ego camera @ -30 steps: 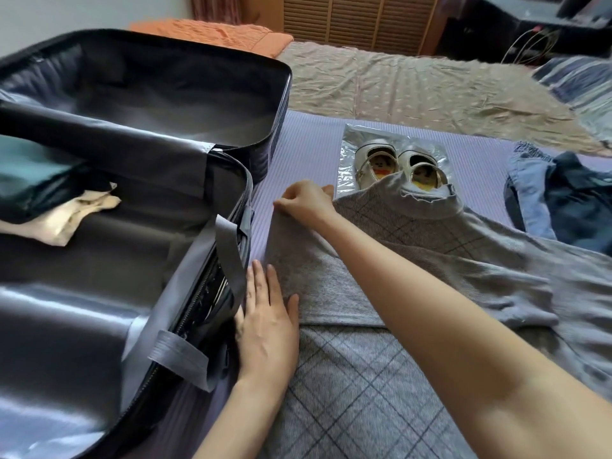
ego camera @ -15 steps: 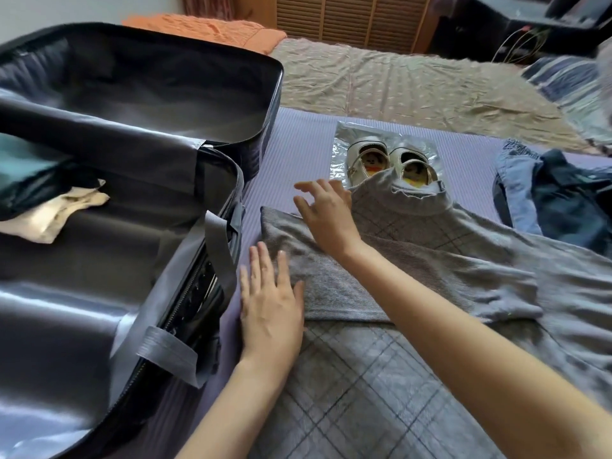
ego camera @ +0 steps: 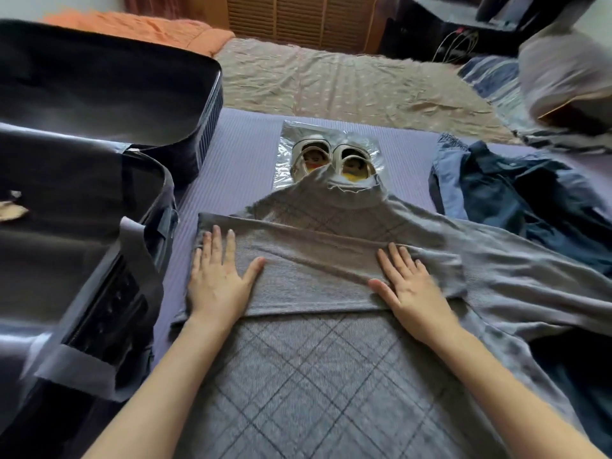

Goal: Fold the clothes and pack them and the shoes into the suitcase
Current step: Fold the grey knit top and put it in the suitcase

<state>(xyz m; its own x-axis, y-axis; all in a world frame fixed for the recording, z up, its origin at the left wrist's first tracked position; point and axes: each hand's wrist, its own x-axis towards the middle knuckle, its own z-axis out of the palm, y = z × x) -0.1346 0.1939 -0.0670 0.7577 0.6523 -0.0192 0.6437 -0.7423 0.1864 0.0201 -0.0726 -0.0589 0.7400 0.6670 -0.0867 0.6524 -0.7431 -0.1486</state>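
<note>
The grey sweater [ego camera: 331, 376] lies spread at the near middle of the bed's purple mat [ego camera: 245, 154], with one sleeve [ego camera: 314, 276] folded across its chest. The left hand [ego camera: 218, 279] and the right hand [ego camera: 410, 286] press flat on that sleeve, fingers straight and slightly apart. The open suitcase [ego camera: 82, 193] lies along the mat's left edge. The shoes [ego camera: 331, 157] sit on a plastic bag [ego camera: 284, 154] toward the far edge, under the sweater's collar. Denim clothes [ego camera: 516, 193] lie at the right edge.
</note>
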